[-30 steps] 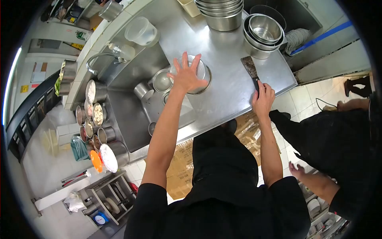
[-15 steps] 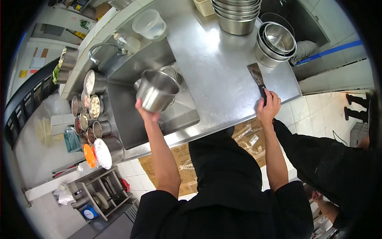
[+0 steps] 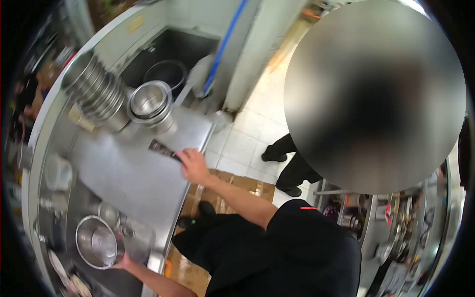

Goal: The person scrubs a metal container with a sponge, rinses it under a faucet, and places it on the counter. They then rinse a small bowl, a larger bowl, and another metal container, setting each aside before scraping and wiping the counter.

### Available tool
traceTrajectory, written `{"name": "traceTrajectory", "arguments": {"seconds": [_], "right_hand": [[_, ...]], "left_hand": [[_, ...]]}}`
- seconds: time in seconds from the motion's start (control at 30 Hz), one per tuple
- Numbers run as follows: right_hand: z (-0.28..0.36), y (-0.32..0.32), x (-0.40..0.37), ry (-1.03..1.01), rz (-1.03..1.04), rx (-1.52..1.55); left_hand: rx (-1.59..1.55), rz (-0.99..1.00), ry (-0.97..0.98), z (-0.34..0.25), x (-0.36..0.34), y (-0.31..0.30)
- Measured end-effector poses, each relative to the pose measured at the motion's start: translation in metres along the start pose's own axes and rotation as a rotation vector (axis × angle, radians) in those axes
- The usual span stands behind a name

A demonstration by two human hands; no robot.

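Note:
My left hand (image 3: 126, 261) is closed on the edge of a deep stainless steel pot (image 3: 97, 242), held over the sink (image 3: 141, 242) with its mouth turned up toward me. The pot's inside looks wet and shiny. A smaller metal container (image 3: 108, 214) sits in the sink beside it. At the counter's front edge, my right hand (image 3: 194, 166) is wrapped round the dark handle of a scraper (image 3: 161, 148). Its stained flat blade points over the steel counter (image 3: 123, 173), toward the nested metal pots.
A tall stack of metal pots (image 3: 96, 91) leans at the back, beside several nested pots (image 3: 150, 101). A clear plastic tub (image 3: 58, 173) stands behind the sink. Cardboard (image 3: 247, 187) covers the floor. A person in dark trousers (image 3: 292, 163) stands to the right, and shelves (image 3: 391, 222) hold kitchenware.
My view has swung right, bringing another person and the shelves into sight. The pot has tipped so its inside faces me more. Both hands keep hold of their things.

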State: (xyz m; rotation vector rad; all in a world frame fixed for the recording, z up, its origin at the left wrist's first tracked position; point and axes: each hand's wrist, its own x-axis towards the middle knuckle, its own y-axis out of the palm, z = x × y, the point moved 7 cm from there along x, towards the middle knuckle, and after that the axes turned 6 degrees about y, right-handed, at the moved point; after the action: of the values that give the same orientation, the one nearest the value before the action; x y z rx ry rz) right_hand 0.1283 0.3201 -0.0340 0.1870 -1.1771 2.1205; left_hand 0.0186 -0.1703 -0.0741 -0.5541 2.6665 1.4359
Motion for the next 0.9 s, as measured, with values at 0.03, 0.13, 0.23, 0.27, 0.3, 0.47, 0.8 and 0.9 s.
{"name": "traceTrajectory", "arguments": {"seconds": [0.03,0.13,0.23,0.27,0.3,0.47,0.8,0.9], "right_hand": [[0.004,-0.005,0.001,0.012,-0.011,0.039],[0.006,-0.004,-0.003,0.026,-0.009,0.048],[0.007,-0.006,0.0,0.046,0.008,0.029],[0.004,-0.002,-0.001,0.062,0.034,0.011],[0.005,-0.004,-0.001,0.07,0.024,0.001],[0.013,-0.009,0.0,0.074,-0.038,-0.026],[-0.005,0.018,-0.001,-0.024,-0.095,-0.053],[0.003,0.011,0.003,0.036,-0.062,-0.097]], "left_hand": [[0.022,0.09,-0.024,0.001,0.018,0.003],[0.314,-0.032,-0.089,0.004,-0.004,0.091],[0.667,0.514,-0.29,0.027,0.014,0.158],[0.827,0.713,-0.213,0.04,-0.013,0.21],[0.981,0.913,-0.128,0.055,-0.03,0.245],[2.171,1.22,0.483,0.119,-0.071,0.297],[2.133,0.957,0.846,0.076,-0.009,0.24],[1.511,0.563,0.013,-0.021,0.01,0.204]]}}
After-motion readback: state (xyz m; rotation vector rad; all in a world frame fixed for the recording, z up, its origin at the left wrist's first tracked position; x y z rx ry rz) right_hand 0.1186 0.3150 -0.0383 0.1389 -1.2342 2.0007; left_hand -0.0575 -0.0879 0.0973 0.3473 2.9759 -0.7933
